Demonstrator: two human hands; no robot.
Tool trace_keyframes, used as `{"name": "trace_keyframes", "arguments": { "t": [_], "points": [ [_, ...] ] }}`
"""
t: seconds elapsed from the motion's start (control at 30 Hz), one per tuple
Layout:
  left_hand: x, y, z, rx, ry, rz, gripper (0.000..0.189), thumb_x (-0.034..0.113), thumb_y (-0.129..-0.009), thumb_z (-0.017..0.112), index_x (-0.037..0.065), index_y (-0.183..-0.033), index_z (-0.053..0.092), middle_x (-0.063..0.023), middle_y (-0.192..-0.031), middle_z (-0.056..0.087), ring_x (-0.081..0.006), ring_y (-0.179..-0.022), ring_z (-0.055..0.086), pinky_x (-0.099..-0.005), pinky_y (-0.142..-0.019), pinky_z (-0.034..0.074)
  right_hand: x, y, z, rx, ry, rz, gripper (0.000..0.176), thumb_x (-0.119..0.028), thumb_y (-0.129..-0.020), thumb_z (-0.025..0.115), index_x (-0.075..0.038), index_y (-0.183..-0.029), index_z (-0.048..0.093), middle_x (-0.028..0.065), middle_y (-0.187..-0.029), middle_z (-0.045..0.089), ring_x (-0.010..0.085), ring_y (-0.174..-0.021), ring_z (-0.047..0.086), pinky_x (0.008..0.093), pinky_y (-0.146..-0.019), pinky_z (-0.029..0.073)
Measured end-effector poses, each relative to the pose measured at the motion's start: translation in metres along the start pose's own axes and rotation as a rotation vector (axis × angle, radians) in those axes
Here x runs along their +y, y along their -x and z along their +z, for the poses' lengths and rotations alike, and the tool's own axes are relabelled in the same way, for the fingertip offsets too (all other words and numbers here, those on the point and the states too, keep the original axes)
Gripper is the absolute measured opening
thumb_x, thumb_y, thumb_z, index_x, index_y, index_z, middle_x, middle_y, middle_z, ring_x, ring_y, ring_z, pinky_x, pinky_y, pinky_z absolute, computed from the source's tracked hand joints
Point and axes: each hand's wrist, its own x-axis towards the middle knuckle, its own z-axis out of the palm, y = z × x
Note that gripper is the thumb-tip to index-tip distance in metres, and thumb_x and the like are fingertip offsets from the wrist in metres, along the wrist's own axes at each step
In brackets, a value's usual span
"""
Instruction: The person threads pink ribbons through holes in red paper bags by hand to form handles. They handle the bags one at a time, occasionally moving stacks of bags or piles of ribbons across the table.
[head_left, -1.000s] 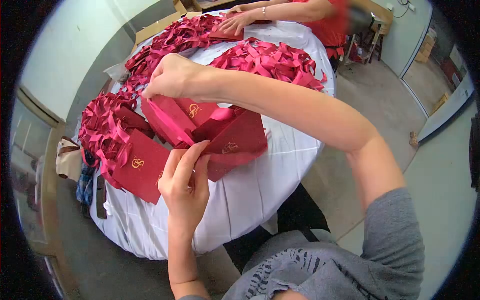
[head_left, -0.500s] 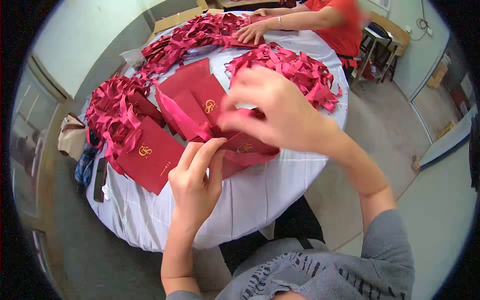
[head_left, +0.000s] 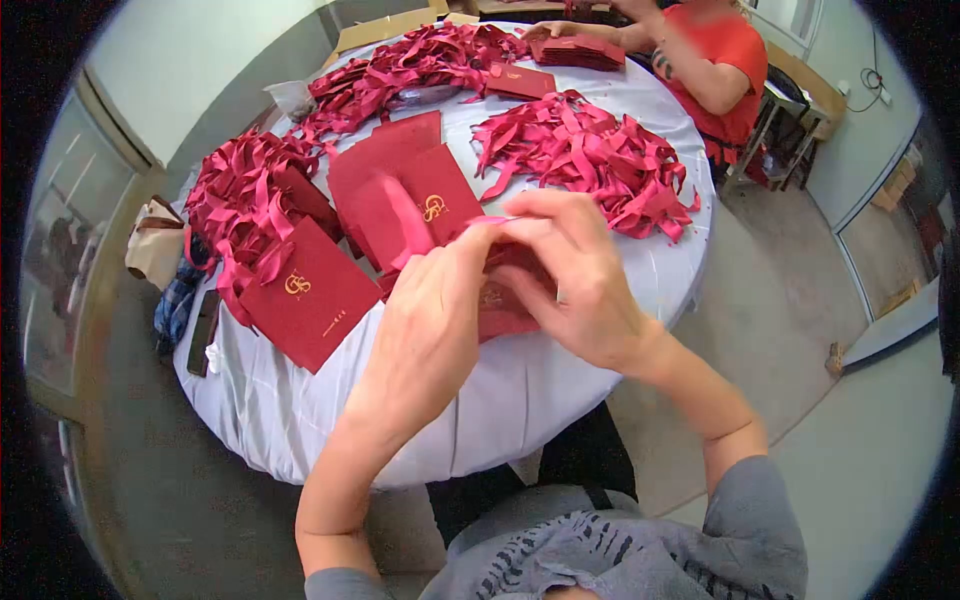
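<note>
Red satin is what both hands are busy with: a ribbon (head_left: 408, 226) rises from the flat paper bag (head_left: 506, 318) lying under them, near the front edge of the worktop (head_left: 480, 405). The left hand (head_left: 430, 320) comes up from below with thumb and forefinger pinched narrow on the ribbon's end. The right hand (head_left: 585, 290) reaches in from the side, its fingertips closed on the same strip just beside the left ones. The bag is mostly hidden by the two hands; only a corner and part of its gold emblem show.

Judging by the grip, the step in hand is fixing this ribbon to the mouth of the bag, whether by threading or knotting I cannot tell, since the fingers cover the spot. What comes next calls for a steady pinch from one hand while the other draws the slippery strip snug, without creasing the paper.

More flat bags (head_left: 400, 180) lie fanned out just behind, and another bag (head_left: 305, 297) sits to the left. A loose ribbon heap (head_left: 585, 150) lies to the right, with a second heap (head_left: 240, 190) on the left. Across the worktop a person in a red top (head_left: 725, 55) handles a small stack (head_left: 575, 50).
</note>
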Motion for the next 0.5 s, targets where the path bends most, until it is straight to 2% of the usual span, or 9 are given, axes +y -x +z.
{"name": "trace_keyframes", "arguments": {
  "t": [0.07, 0.1, 0.17, 0.2, 0.27, 0.37, 0.4, 0.5],
  "points": [
    [-0.004, -0.001, 0.001, 0.013, -0.038, -0.003, 0.035, -0.006, -0.082, 0.053, 0.003, -0.116, 0.051, -0.0165, -0.091, 0.059, -0.0311, -0.084, 0.059, -0.0391, -0.074, 0.047, 0.001, 0.015, 0.001, 0.153, -0.003, 0.015, 0.027, -0.003, -0.067, 0.071, -0.003, -0.09, 0.057, 0.0126, -0.095, 0.054, 0.0299, -0.089, 0.052, 0.039, -0.078, 0.042],
    [-0.007, -0.002, 0.002, 0.0, -0.02, -0.005, 0.03, -0.005, -0.082, 0.054, 0.002, -0.111, 0.053, -0.0165, -0.089, 0.058, -0.0324, -0.084, 0.058, -0.0389, -0.074, 0.047, 0.0, 0.025, 0.003, 0.156, -0.023, 0.03, 0.027, -0.006, -0.065, 0.073, -0.005, -0.088, 0.059, 0.0105, -0.093, 0.054, 0.0284, -0.083, 0.051, 0.039, -0.074, 0.041],
    [-0.004, -0.006, -0.003, -0.073, -0.055, 0.001, 0.023, -0.003, -0.082, 0.054, 0.001, -0.105, 0.056, -0.0168, -0.09, 0.058, -0.0342, -0.084, 0.058, -0.0386, -0.074, 0.047, -0.008, 0.04, 0.008, 0.109, 0.123, -0.021, 0.026, -0.011, -0.065, 0.074, -0.006, -0.086, 0.06, 0.0078, -0.093, 0.053, 0.0269, -0.083, 0.05, 0.0398, -0.074, 0.039],
    [-0.003, -0.007, -0.004, -0.091, -0.019, -0.037, 0.02, -0.001, -0.083, 0.054, 0.0, -0.102, 0.058, -0.0176, -0.09, 0.059, -0.036, -0.084, 0.058, -0.0394, -0.073, 0.047, -0.016, 0.046, 0.009, 0.061, 0.211, 0.045, 0.027, -0.017, -0.065, 0.075, -0.007, -0.086, 0.06, 0.0062, -0.093, 0.052, 0.0266, -0.085, 0.048, 0.0413, -0.076, 0.036],
    [-0.006, -0.009, -0.003, -0.102, -0.007, -0.04, 0.019, -0.001, -0.083, 0.054, 0.0, -0.102, 0.057, -0.018, -0.089, 0.06, -0.0363, -0.083, 0.059, -0.0398, -0.073, 0.047, -0.023, 0.049, 0.015, 0.047, 0.271, 0.116, 0.028, -0.021, -0.067, 0.074, -0.007, -0.087, 0.06, 0.0065, -0.095, 0.051, 0.0268, -0.088, 0.047, 0.0416, -0.078, 0.035],
    [-0.008, -0.01, -0.001, -0.092, 0.012, -0.05, 0.017, 0.0, -0.083, 0.054, -0.001, -0.1, 0.056, -0.0202, -0.086, 0.06, -0.0375, -0.081, 0.059, -0.0405, -0.071, 0.046, -0.02, 0.06, 0.031, -0.049, 0.161, 0.24, 0.027, -0.019, -0.07, 0.073, -0.004, -0.087, 0.059, 0.0114, -0.098, 0.051, 0.0301, -0.089, 0.047, 0.0415, -0.079, 0.036],
    [-0.009, -0.011, -0.001, -0.108, 0.02, -0.077, 0.016, 0.0, -0.083, 0.054, -0.001, -0.099, 0.056, -0.0206, -0.085, 0.06, -0.0378, -0.08, 0.059, -0.0404, -0.07, 0.046, -0.018, 0.062, 0.034, -0.038, 0.07, 0.243, 0.023, -0.013, -0.071, 0.072, -0.003, -0.086, 0.057, 0.0138, -0.098, 0.051, 0.0316, -0.09, 0.047, 0.0418, -0.079, 0.037],
    [-0.009, -0.013, -0.001, -0.106, 0.015, -0.096, 0.013, 0.002, -0.084, 0.054, -0.001, -0.097, 0.056, -0.0211, -0.083, 0.059, -0.0383, -0.079, 0.059, -0.0404, -0.067, 0.046, -0.019, 0.064, 0.032, -0.045, 0.004, 0.266, 0.02, -0.009, -0.071, 0.07, -0.003, -0.085, 0.056, 0.0142, -0.098, 0.051, 0.0317, -0.09, 0.048, 0.0413, -0.078, 0.038]
  ]
}}
